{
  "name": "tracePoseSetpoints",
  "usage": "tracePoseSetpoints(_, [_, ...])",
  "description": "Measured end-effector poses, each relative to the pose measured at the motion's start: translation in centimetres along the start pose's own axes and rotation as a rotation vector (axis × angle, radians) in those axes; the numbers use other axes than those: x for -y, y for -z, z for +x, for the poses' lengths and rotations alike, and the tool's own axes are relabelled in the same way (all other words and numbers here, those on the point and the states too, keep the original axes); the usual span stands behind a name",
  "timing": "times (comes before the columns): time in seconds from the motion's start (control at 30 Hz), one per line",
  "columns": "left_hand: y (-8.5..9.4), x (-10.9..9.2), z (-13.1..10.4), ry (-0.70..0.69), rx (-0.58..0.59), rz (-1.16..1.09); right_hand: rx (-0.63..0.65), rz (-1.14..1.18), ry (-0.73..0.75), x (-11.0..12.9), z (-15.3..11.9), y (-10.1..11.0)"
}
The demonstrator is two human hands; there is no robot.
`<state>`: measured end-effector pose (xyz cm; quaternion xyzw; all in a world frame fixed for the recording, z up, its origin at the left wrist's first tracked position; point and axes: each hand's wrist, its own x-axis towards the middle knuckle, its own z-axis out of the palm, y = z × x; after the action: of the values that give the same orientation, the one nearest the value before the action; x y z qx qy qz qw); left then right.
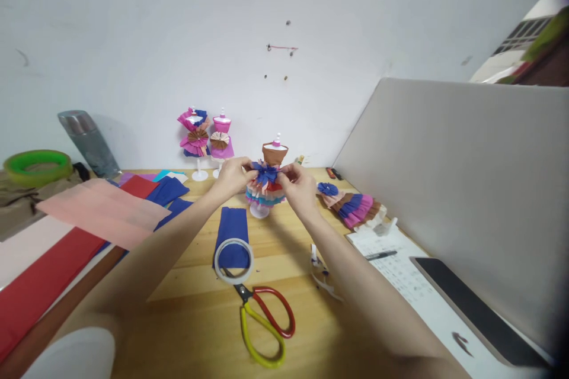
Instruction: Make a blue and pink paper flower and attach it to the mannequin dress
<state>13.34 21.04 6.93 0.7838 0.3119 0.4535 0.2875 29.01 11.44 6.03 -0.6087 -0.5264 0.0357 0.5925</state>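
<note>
Head view: a small mannequin in a paper dress [267, 186] stands on the wooden table [195, 320], and both hands meet at its waist. The left hand [231, 176] pinches the blue paper rosette [265, 173] from the dress's left side; the right hand [299, 185] pinches it from the right, fingertips closed on the paper.

Just in front of the dress lies a blue paper strip [232, 231], with a tape roll [233, 261] resting on its near end. Scissors [263, 321] with one red and one yellow handle lie nearer still, blades touching the roll. Between these and the table's near edge the wood is bare.

Left of the dress, sheets of coloured paper [95, 210] overhang the table's left edge. Right of it another paper dress [353, 207] lies flat, close to a grey partition [466, 189] that closes that side. Behind the dress, two more dressed mannequins [208, 136] stand against the wall.
</note>
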Motion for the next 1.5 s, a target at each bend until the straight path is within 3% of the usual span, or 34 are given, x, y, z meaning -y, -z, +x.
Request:
tracePoseSetpoints(0.1, [0.3, 0.6, -0.3, 0.011, -0.096, 0.055, -0.014, 0.087, -0.016, 0.0, -0.5, 0.4])
tracePoseSetpoints(0.2, [0.7, 0.5, -1.1, -0.01, -0.17, 0.08, -0.022, 0.093, 0.074, 0.2, -1.2, 0.8])
tracePoseSetpoints(0.33, [0.6, -0.5, -2.7, -0.124, -0.047, 0.062, 0.11, -0.012, 0.227, 0.3, -1.9, 0.7])
tracePoseSetpoints(0.5, [0.4, -1.1, -4.0, -0.227, 0.173, 0.202, 0.193, -0.139, 0.267, 0.4, -2.9, 0.8])
tracePoseSetpoints(0.7, [0.0, -0.8, -4.0, -0.229, 0.132, 0.189, 0.242, -0.192, 0.353, 0.7, -3.4, 1.3])
tracePoseSetpoints(0.83, [-0.5, -0.5, -3.7, -0.193, 0.081, 0.143, 0.194, -0.306, 0.337, 0.5, -3.2, 1.0])
tracePoseSetpoints(0.93, [-0.5, -0.3, -3.6, -0.167, 0.062, 0.116, 0.239, -0.33, 0.345, 0.4, -3.5, 0.8])
tracePoseSetpoints(1.03, [-0.5, -0.3, -3.6, -0.17, 0.076, 0.109, 0.287, -0.308, 0.367, 0.4, -3.7, 0.8])
tracePoseSetpoints(1.17, [-0.6, -0.5, -3.7, -0.157, 0.093, 0.103, 0.216, -0.327, 0.33, 0.3, -3.6, 0.8])
tracePoseSetpoints(1.37, [-0.6, -0.8, -3.9, -0.156, 0.12, 0.145, 0.344, -0.384, 0.317, 0.4, -3.9, 0.9])
tracePoseSetpoints(1.5, [-0.3, -1.6, -4.1, -0.216, 0.169, 0.258, 0.267, -0.327, 0.319, 0.6, -4.0, 1.1])
